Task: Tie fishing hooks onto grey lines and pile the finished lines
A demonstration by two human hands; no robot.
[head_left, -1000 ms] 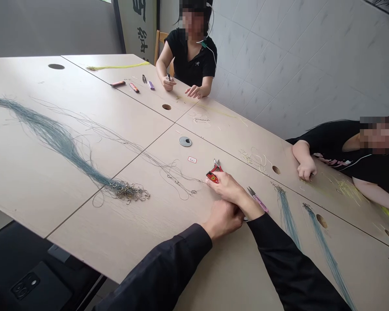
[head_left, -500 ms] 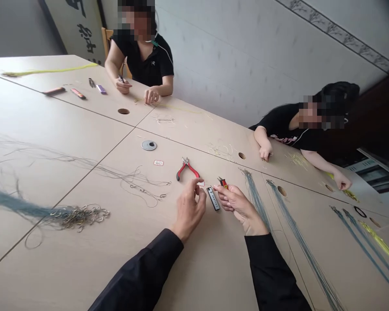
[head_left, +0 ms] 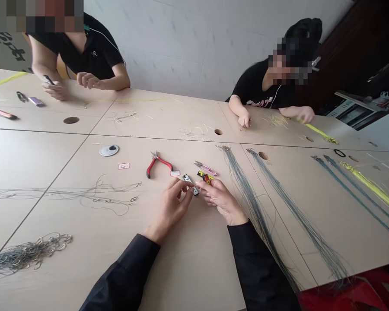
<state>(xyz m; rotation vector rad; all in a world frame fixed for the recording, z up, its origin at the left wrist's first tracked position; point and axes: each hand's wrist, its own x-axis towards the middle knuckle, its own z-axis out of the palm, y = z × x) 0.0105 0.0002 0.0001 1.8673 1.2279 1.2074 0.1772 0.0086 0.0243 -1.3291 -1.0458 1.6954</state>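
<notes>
My right hand (head_left: 223, 199) is closed around a small red-and-black tool (head_left: 207, 179) with a yellow mark; its working end is hard to see, though it looks like snips. My left hand (head_left: 174, 206) is curled with thumb and forefinger pinched, its tips almost meeting the right thumb. Whatever lies between those fingertips is too small to name. Just beyond them is a narrow black-and-white box (head_left: 186, 178), partly covered by the fingers. Behind the right hand lie pink-handled thread snips (head_left: 206, 168) and a yellow item (head_left: 201, 173). Red-handled pliers (head_left: 158, 162) rest open farther left.
Bundles of blue-grey line (head_left: 243, 181) with metal ends stretch along the right. A heap of hooks (head_left: 35, 250) on line lies at left front, loose lines (head_left: 100, 196) above it. Two people (head_left: 269, 82) work across the table. A round grey cover (head_left: 109, 150) sits beyond.
The view has swung right and shifted. My left hand has closed in on the right, fingertips now nearly touching. The pink snips and yellow item have come into sight.
</notes>
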